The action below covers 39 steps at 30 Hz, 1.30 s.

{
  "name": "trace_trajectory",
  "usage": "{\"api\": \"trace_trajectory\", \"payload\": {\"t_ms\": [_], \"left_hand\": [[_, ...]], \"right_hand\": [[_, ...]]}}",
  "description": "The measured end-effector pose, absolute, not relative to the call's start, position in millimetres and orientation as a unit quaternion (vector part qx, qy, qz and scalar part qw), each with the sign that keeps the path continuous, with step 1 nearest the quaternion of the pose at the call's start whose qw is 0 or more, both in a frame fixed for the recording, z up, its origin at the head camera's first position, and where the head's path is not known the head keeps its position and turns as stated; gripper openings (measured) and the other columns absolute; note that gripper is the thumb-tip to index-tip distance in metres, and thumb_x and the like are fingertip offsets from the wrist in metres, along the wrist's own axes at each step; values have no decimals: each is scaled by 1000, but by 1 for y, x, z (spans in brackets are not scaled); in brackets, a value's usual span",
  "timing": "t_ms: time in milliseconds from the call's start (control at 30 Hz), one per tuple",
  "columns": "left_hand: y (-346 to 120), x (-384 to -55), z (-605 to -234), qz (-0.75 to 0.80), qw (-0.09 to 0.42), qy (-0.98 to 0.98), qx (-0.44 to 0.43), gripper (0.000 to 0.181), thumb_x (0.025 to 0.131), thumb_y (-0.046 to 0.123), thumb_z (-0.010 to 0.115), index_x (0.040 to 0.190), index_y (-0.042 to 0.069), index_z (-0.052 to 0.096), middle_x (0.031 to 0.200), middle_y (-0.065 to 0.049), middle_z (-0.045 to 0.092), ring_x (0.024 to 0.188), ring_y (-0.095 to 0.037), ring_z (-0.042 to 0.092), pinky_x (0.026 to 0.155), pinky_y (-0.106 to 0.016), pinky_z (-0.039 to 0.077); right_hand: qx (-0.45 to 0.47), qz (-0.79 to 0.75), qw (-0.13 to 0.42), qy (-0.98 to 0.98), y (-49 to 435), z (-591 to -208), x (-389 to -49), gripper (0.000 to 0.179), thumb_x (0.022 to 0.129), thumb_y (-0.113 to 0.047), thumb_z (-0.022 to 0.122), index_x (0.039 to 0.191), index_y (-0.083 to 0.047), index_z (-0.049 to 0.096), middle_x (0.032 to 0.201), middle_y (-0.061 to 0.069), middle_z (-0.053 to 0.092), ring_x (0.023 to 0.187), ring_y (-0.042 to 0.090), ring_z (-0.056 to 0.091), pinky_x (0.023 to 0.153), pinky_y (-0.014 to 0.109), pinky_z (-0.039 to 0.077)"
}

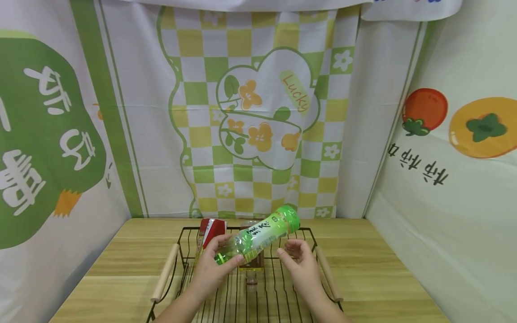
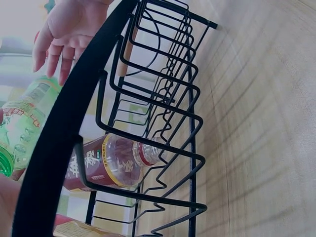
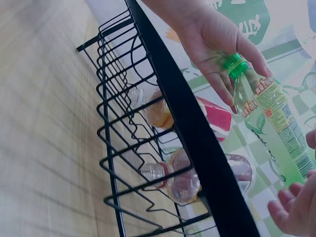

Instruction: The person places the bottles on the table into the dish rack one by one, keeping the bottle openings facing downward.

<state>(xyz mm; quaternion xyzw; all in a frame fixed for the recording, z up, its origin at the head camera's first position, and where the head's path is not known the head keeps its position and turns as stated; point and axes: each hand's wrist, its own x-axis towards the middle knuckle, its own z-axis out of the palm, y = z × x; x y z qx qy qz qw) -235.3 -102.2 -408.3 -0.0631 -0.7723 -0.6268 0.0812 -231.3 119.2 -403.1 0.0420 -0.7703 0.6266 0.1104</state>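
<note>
A green-labelled plastic bottle slants above the wire basket, its green cap at the lower left and its base at the upper right. My left hand grips it near the neck, thumb along the near side. In the right wrist view the cap lies against the left palm. My right hand is beside the bottle's base with loosely bent fingers, holding nothing. Below, a brown-labelled clear bottle and a red-and-white labelled bottle lie inside the basket.
The black wire basket with wooden handles stands on a wood-grain table. A checked cloth hangs behind it. Printed cloths close off both sides.
</note>
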Motion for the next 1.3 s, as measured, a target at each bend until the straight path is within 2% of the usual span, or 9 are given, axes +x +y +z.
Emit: {"api": "trace_trajectory", "payload": {"t_ms": [100, 233, 367, 500, 700, 967, 1133, 1300], "left_hand": [[-102, -235, -409, -624, 84, -774, -69, 59, 81, 28, 80, 132, 11, 54, 125, -13, 58, 115, -28, 53, 86, -33, 55], [-101, -235, -410, -619, 81, -778, -75, 60, 82, 29, 79, 133, 12, 54, 126, -14, 58, 114, -27, 56, 81, -30, 57], [-100, -235, -412, -618, 65, -778, -88, 61, 81, 28, 79, 135, 14, 53, 128, -18, 57, 112, -29, 60, 75, -30, 60], [-99, -234, -414, -611, 47, -782, -112, 63, 83, 27, 78, 137, 15, 50, 130, -21, 54, 113, -35, 61, 76, -34, 61], [-98, -232, -416, -609, 16, -781, -137, 64, 85, 28, 76, 141, 18, 46, 131, -23, 51, 119, -44, 56, 80, -42, 60], [-97, -231, -417, -611, -4, -776, -156, 65, 86, 26, 76, 141, 20, 43, 128, -21, 52, 118, -43, 58, 76, -39, 61], [-96, -231, -417, -606, -6, -777, -170, 66, 85, 25, 76, 141, 20, 41, 127, -20, 53, 119, -43, 58, 81, -41, 60], [-96, -232, -418, -594, -17, -780, -195, 67, 86, 25, 76, 142, 21, 38, 127, -19, 54, 118, -40, 60, 87, -43, 58]], "right_hand": [[43, 648, 79, -756, 117, -404, -231, 45, 94, -17, 64, 128, 7, 46, 124, 23, 56, 111, 27, 58, 94, 33, 53], [66, 651, 55, -755, 116, -404, -230, 55, 95, -19, 62, 137, 9, 39, 132, 29, 54, 120, 40, 57, 102, 47, 50], [87, 663, 41, -742, 114, -404, -229, 65, 96, -19, 60, 145, 8, 27, 139, 34, 46, 125, 46, 52, 105, 52, 47], [103, 679, 23, -726, 110, -404, -227, 76, 96, -18, 61, 151, 2, 14, 141, 34, 42, 127, 45, 50, 105, 52, 46], [116, 694, 13, -711, 104, -404, -225, 89, 93, -16, 65, 155, -5, 3, 141, 33, 44, 124, 42, 54, 104, 50, 48], [120, 705, -1, -699, 96, -403, -225, 97, 91, -15, 68, 155, -12, -4, 137, 35, 45, 118, 39, 59, 98, 46, 53], [115, 700, -5, -705, 94, -403, -225, 103, 89, -19, 71, 156, -14, -8, 141, 35, 40, 119, 39, 58, 98, 49, 52], [115, 712, -15, -692, 94, -402, -226, 102, 89, -14, 69, 156, -18, -9, 143, 34, 36, 116, 32, 58, 97, 45, 53]]}}
